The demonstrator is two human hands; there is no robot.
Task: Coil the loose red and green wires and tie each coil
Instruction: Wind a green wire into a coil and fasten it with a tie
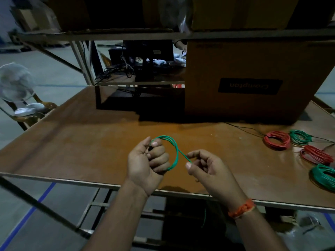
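Your left hand [147,161] is curled in a fist around a loop of green wire [173,151], which arcs out toward one o'clock above the brown table [81,142]. Your right hand [206,168], at three o'clock from the loop, pinches the wire's running end between thumb and forefinger. Far right, at two to four o'clock, lie finished red coils [277,140] and green coils [324,176].

A brown wooden table [90,134] carried a large cardboard box [250,80] at its far right. Near the right edge lay four wire coils: a red coil [277,139] touching a green coil [300,137], another red coil [316,154], and a second green coil [324,176] nearest the front.
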